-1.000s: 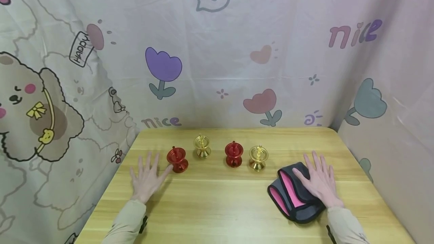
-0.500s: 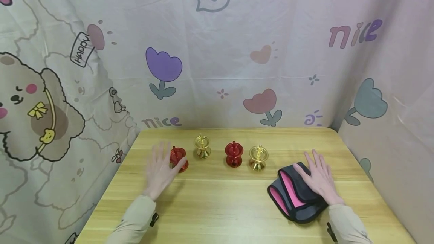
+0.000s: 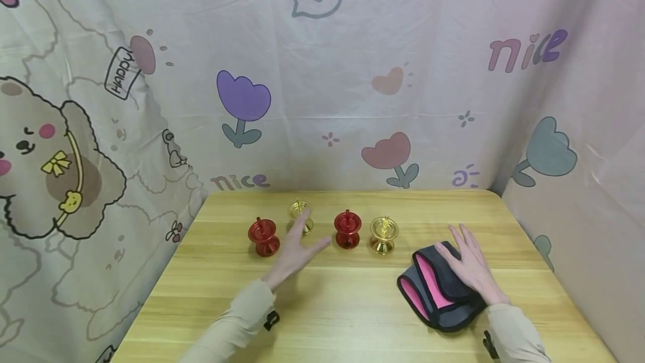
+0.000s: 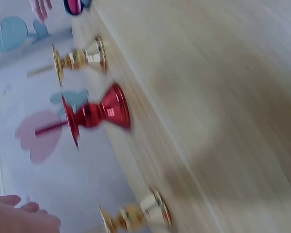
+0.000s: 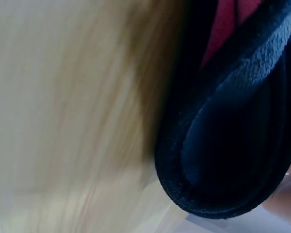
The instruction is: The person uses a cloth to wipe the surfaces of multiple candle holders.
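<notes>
Two red pedestal candle holders [image 3: 263, 236] [image 3: 347, 229] and two gold ones [image 3: 305, 226] [image 3: 384, 234] stand upright on the wooden table, each with a thin upright pin in its cup. My left hand [image 3: 292, 252], fingers extended and thumb spread, is in front of the left gold holder and partly hides it in the head view. In the left wrist view, a gap separates my fingers [image 4: 24, 216] from that gold holder [image 4: 136, 213]. My right hand [image 3: 472, 266] is over a folded dark grey fabric piece [image 3: 456, 315] with pink lining and black edging; contact cannot be told.
The wooden table [image 3: 332, 318] has rounded far corners. A printed cloth backdrop [image 3: 322, 71] hangs behind it and on both sides.
My left hand has moved right, past the left red candle holder, to the left gold one. My right hand has turned slightly but stays over the folded fabric piece. The holders have not moved.
</notes>
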`<state>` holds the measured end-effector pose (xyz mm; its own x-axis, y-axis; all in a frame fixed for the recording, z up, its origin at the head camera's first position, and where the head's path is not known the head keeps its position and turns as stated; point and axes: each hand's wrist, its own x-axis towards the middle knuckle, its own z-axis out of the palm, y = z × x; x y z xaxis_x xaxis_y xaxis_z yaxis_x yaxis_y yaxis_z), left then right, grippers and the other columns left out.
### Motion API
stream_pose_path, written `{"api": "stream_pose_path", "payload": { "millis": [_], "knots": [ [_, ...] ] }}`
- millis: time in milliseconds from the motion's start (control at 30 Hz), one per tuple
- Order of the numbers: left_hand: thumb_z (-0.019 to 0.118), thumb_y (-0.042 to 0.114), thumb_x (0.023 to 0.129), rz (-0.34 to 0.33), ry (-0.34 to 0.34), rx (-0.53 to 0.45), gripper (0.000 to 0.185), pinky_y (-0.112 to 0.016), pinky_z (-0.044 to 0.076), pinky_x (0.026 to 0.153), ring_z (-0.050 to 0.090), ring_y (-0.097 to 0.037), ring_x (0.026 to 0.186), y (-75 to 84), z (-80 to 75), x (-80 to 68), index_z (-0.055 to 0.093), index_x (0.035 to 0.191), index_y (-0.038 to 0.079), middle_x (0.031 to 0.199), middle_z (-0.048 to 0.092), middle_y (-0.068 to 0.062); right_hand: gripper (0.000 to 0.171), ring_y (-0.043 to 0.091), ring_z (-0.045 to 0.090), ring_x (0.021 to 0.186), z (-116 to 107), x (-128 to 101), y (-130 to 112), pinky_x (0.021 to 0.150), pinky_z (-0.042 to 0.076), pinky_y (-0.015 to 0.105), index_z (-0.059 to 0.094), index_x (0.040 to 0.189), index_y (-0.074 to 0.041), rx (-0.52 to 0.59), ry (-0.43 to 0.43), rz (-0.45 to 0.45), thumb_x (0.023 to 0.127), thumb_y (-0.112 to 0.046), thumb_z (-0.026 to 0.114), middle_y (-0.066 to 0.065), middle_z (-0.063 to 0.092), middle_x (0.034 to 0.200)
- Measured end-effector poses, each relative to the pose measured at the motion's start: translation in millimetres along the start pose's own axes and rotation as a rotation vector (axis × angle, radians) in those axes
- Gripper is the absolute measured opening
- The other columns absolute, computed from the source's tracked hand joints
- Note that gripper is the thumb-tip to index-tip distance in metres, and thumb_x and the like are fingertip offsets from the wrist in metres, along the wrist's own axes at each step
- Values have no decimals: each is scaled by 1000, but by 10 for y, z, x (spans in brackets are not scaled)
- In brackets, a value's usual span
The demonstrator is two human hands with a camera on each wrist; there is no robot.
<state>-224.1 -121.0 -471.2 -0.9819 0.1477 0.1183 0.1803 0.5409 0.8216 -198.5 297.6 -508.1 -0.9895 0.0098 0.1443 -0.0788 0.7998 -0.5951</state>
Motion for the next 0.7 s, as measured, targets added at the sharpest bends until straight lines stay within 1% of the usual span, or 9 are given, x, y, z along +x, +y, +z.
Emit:
{"api": "stream_pose_path", "payload": {
  "millis": [67, 167, 300, 400, 433, 500, 600, 700],
  "knots": [
    [77, 55, 83, 11, -34, -60, 99, -70, 23, 118, 25, -32, 154, 73, 133, 34, 24, 161, 27, 168, 25, -2, 79, 58, 15, 147, 1, -1, 7, 113, 15, 76, 30, 155, 3, 11, 2, 0, 100, -48, 54, 34, 15, 162],
    [79, 54, 81, 32, -86, -101, 99, -68, 24, 119, 31, -31, 152, 159, 324, 92, 28, 160, 24, 165, 32, -2, 78, 58, 14, 147, 3, -2, 24, 113, 15, 77, 29, 156, 2, 29, 2, 3, 100, -48, 54, 34, 15, 163],
    [81, 42, 83, 92, -171, -217, 96, -58, 29, 122, 35, -33, 150, 224, 554, 188, 30, 159, 12, 163, 36, -12, 78, 58, 14, 147, 9, -13, 37, 111, 15, 78, 28, 157, 1, 46, 3, 2, 101, -48, 52, 34, 14, 163],
    [82, 37, 84, 111, -222, -285, 96, -49, 31, 123, 35, -32, 151, 269, 714, 261, 29, 158, 7, 163, 34, -16, 77, 58, 14, 147, 15, -22, 36, 111, 16, 79, 28, 157, 0, 52, 7, 2, 101, -47, 52, 34, 14, 163],
    [83, 37, 84, 114, -232, -282, 97, -48, 31, 123, 35, -31, 151, 287, 765, 283, 29, 158, 7, 163, 34, -16, 77, 58, 14, 147, 16, -27, 34, 111, 16, 79, 28, 157, 1, 54, 8, 2, 101, -47, 52, 34, 14, 163],
    [83, 39, 83, 97, -243, -259, 99, -47, 31, 124, 34, -29, 151, 335, 865, 314, 28, 159, 8, 164, 34, -13, 77, 58, 14, 147, 20, -32, 33, 110, 16, 79, 28, 156, 1, 59, 8, 5, 101, -47, 52, 34, 14, 163],
    [85, 41, 79, 85, -222, -180, 103, -52, 31, 123, 34, -31, 151, 394, 1018, 366, 28, 159, 8, 163, 35, -14, 77, 59, 15, 146, 31, -42, 36, 109, 17, 79, 29, 156, 2, 61, 12, 5, 101, -46, 53, 35, 15, 162],
    [87, 39, 77, 71, -197, -149, 107, -56, 29, 123, 33, -35, 151, 431, 1150, 418, 27, 159, 5, 162, 34, -17, 77, 59, 15, 146, 44, -43, 41, 109, 18, 79, 29, 155, 2, 64, 13, 5, 101, -47, 53, 35, 15, 162]
  ]
}}
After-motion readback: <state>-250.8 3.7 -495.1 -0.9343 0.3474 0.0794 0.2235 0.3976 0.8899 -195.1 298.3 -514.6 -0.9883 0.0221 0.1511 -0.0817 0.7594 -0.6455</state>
